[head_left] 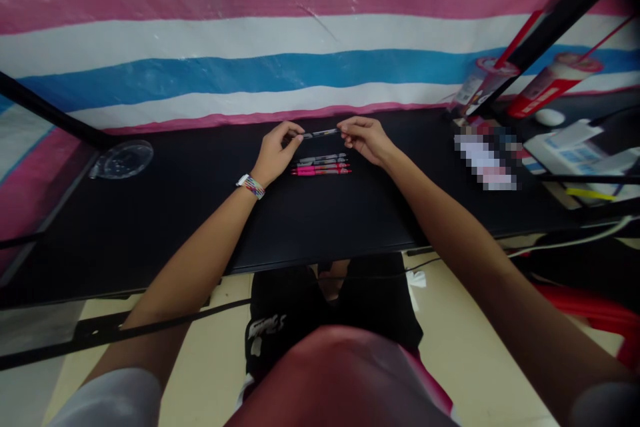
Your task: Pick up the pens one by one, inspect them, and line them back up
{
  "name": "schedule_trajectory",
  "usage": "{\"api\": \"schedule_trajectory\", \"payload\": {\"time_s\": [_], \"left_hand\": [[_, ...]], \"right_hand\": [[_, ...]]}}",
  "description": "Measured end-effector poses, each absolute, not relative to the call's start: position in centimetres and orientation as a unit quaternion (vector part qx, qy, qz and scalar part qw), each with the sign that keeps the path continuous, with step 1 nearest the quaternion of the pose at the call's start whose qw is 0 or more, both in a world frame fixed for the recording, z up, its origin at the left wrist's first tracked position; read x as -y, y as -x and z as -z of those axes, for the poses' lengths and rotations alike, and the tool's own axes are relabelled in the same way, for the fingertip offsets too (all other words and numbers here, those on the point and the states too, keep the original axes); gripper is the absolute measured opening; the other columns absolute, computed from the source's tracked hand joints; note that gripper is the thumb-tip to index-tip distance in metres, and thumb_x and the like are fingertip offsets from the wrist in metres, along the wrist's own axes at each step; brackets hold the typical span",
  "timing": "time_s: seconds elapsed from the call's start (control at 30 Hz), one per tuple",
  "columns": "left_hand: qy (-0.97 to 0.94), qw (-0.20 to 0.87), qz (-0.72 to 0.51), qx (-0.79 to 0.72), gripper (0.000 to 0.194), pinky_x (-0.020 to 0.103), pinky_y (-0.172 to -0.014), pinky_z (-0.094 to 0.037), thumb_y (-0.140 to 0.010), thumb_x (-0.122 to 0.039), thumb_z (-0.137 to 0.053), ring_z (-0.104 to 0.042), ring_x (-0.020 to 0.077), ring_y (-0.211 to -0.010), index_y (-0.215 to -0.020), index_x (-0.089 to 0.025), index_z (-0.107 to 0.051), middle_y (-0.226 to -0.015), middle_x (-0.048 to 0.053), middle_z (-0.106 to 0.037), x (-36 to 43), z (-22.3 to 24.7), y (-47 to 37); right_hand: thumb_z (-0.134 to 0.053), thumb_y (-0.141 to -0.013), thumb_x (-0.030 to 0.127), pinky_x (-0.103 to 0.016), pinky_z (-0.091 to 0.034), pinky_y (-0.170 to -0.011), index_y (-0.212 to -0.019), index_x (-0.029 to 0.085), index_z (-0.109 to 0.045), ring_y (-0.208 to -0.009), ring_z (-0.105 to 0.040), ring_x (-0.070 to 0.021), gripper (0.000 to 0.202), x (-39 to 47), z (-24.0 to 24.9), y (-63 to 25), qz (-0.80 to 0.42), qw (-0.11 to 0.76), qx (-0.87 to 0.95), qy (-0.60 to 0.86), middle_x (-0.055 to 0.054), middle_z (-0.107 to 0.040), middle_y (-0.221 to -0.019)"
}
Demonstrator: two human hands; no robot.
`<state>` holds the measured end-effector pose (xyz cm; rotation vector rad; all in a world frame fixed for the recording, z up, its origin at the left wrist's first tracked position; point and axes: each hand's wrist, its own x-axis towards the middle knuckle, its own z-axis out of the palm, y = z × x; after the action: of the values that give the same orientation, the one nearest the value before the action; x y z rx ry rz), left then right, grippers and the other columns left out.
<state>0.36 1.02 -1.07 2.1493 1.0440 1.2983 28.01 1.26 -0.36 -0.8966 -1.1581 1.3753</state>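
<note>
1. Seated person at a black, flat table (200, 220); a pink, white and blue striped plastic sheet (260, 73) hangs behind it.
2. Left hand (277, 150): thumb and fingers pinched together on the left end of a slim, dark pen with a pale, greyish barrel (321, 133). Wrist bears a multicoloured woven band (257, 187).
3. Right hand (367, 138): fingertips closed on the pen's other end, remaining fingers curled under.
4. Pen's position: stretched between the two grips, over the far half of the table. Long axis runs crosswise, right end slightly farther from the body. Whether it touches the tabletop, cannot tell.
5. Just nearer the body, between the hands: a close row of slim pens, dark grey ones (323, 159) on the far side, bright pinkish-red ones (321, 171) on the near side. Exact count uncertain. They lie roughly parallel to the held pen. Neither hand clearly closer; left beside one end, right just beyond the other.
6. Writing: pale lettering on the black shorts (335, 300), not legible. Red-and-white cup (555, 87), far right, printed but blurred. Any marks on the pens too small to read.
</note>
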Motion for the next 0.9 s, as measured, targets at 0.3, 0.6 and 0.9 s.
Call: {"api": "schedule_trajectory", "payload": {"time_s": [0.3,0.6,0.9], "left_hand": [[-0.77,0.206,-0.462,-0.388,0.024,0.037,-0.095,-0.057,-0.106,-0.045,-0.072,-0.075,0.0234,-0.099,-0.102,-0.024,-0.081,-0.105,0.007,-0.082,-1.7,1.6,-0.2],[-0.718,0.272,-0.492,-0.41,0.053,0.034,-0.07,-0.049,-0.11,-0.062,-0.059,-0.06,0.0172,-0.065,-0.078,-0.023,-0.075,-0.068,0.003,-0.065,-2.5,2.0,0.2],[-0.727,0.262,-0.474,-0.423,0.056,0.033,-0.069,-0.052,-0.11,-0.061,-0.06,-0.063,0.0164,-0.062,-0.071,-0.022,-0.071,-0.062,0.003,-0.066,-2.5,1.8,0.1]], "right_hand": [[-0.098,-0.075,0.024,-0.033,-0.06,-0.066,-0.082,0.02,-0.08,-0.073,-0.064,-0.0162,0.019,-1.2,0.5,-27.7,-0.519,0.544,0.516,0.411,-0.005,-0.075,-0.082],[-0.098,-0.075,0.029,-0.037,-0.064,-0.071,-0.088,0.02,-0.084,-0.07,-0.067,-0.0164,0.021,-2.0,1.8,-27.6,-0.499,0.548,0.561,0.369,-0.006,-0.079,-0.086],[-0.098,-0.078,0.03,-0.037,-0.064,-0.073,-0.089,0.021,-0.082,-0.07,-0.066,-0.0153,0.021,-1.7,1.8,-27.9,-0.502,0.535,0.556,0.391,-0.004,-0.076,-0.085]]}}
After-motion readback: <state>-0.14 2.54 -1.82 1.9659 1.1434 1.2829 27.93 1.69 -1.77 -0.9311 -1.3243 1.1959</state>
